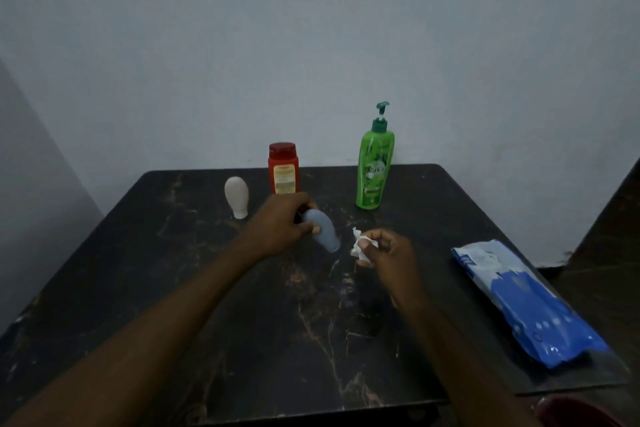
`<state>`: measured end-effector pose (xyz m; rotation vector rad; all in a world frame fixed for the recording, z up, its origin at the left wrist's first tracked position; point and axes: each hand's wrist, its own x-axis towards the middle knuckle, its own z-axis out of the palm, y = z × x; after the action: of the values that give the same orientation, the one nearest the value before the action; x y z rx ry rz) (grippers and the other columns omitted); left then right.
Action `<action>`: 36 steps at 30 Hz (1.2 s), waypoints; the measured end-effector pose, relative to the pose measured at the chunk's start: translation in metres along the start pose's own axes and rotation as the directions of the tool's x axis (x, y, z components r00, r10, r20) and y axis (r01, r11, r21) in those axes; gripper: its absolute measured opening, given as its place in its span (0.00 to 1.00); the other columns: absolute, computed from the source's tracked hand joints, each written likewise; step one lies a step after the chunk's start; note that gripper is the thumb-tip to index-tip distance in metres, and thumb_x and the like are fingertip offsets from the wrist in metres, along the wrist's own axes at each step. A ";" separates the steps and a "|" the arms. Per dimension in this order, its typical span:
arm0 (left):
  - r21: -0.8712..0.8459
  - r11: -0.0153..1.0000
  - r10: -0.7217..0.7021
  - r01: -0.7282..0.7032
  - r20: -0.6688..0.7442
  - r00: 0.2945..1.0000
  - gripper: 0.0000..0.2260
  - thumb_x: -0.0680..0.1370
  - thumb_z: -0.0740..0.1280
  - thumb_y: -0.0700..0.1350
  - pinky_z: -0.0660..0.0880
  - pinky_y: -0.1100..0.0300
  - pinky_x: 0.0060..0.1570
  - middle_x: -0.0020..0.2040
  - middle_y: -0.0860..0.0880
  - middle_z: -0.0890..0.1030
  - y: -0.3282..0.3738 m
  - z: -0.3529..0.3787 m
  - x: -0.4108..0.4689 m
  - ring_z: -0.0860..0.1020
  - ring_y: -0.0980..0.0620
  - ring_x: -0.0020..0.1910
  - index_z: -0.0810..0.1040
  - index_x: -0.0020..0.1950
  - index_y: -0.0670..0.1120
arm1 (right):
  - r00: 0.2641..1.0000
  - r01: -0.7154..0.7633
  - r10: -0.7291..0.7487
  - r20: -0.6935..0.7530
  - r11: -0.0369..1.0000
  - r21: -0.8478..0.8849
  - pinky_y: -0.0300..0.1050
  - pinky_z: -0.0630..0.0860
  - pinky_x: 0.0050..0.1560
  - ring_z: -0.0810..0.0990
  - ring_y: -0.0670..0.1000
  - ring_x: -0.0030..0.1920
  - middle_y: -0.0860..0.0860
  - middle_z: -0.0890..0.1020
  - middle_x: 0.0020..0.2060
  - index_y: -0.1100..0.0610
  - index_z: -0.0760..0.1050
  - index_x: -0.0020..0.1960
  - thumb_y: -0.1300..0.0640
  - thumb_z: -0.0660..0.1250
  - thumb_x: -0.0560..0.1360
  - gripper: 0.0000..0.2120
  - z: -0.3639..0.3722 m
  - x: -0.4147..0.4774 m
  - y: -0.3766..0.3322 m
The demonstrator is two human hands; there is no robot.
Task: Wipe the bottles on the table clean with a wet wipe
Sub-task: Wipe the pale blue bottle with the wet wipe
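I'm watching my left hand (277, 224) curling round the tilted grey bottle (325, 232) at mid-table (242, 322), with my right hand (391, 253) pinching the crumpled wet wipe (358, 246) just beside it. The white bottle (237, 196), red bottle (283, 168) and green pump bottle (374, 170) are standing behind, and the blue wipes pack (523, 302) is lying well to the right.

Single view logged: head-worn wide-angle, sitting above the near edge of the table (311, 340), facing forward and down across it. Close range; the tabletop fills my lower half of frame, the wall (311, 28) behind its far edge the upper. Low light; right of the table, possibly floor (606, 236).
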<state>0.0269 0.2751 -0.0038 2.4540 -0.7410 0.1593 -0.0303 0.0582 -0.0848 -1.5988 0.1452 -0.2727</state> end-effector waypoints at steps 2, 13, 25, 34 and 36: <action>0.076 0.997 0.031 -0.032 0.021 0.999 0.09 0.77 0.74 0.46 0.75 0.62 0.49 0.50 0.52 0.81 0.004 -0.003 0.022 0.78 0.58 0.46 0.79 0.56 0.47 | 0.999 -0.015 0.017 -0.041 0.998 0.053 0.41 0.81 0.40 0.85 0.53 0.44 0.57 0.85 0.43 0.61 0.80 0.48 0.64 0.68 0.77 0.03 0.002 0.018 0.004; 0.380 0.921 0.051 -0.091 0.114 0.992 0.14 0.78 0.72 0.42 0.78 0.54 0.51 0.58 0.43 0.83 0.002 -0.003 0.132 0.80 0.47 0.55 0.81 0.63 0.42 | 0.979 0.081 -0.133 -0.156 0.950 -0.301 0.51 0.82 0.41 0.83 0.46 0.37 0.45 0.83 0.36 0.52 0.79 0.42 0.56 0.70 0.74 0.03 -0.001 0.091 0.036; 0.448 0.893 -0.037 -0.049 0.181 0.983 0.15 0.77 0.74 0.44 0.78 0.51 0.53 0.58 0.41 0.82 -0.015 0.014 0.173 0.80 0.44 0.56 0.81 0.62 0.41 | 0.961 0.143 -0.203 -0.188 0.946 -0.291 0.28 0.70 0.34 0.80 0.40 0.36 0.45 0.83 0.35 0.52 0.79 0.42 0.57 0.70 0.75 0.04 -0.003 0.096 0.047; 0.461 0.887 -0.065 -0.034 0.198 0.978 0.13 0.77 0.74 0.44 0.76 0.55 0.48 0.57 0.42 0.82 -0.022 0.023 0.178 0.79 0.46 0.53 0.81 0.60 0.42 | 0.964 0.119 -0.166 -0.208 0.968 -0.219 0.45 0.81 0.40 0.82 0.43 0.38 0.45 0.84 0.36 0.50 0.79 0.42 0.57 0.69 0.75 0.05 -0.004 0.100 0.052; 0.458 0.888 -0.071 -0.029 0.199 0.977 0.14 0.77 0.74 0.44 0.77 0.54 0.49 0.57 0.42 0.81 -0.022 0.025 0.178 0.79 0.46 0.53 0.80 0.60 0.42 | 0.964 0.122 -0.169 -0.206 0.967 -0.222 0.44 0.81 0.40 0.82 0.42 0.38 0.45 0.84 0.36 0.50 0.79 0.42 0.58 0.69 0.75 0.05 -0.004 0.100 0.052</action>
<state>0.1875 0.1920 0.0121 2.9667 -0.8438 0.0701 0.0685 0.0255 -0.1282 -1.7869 0.2360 -0.5691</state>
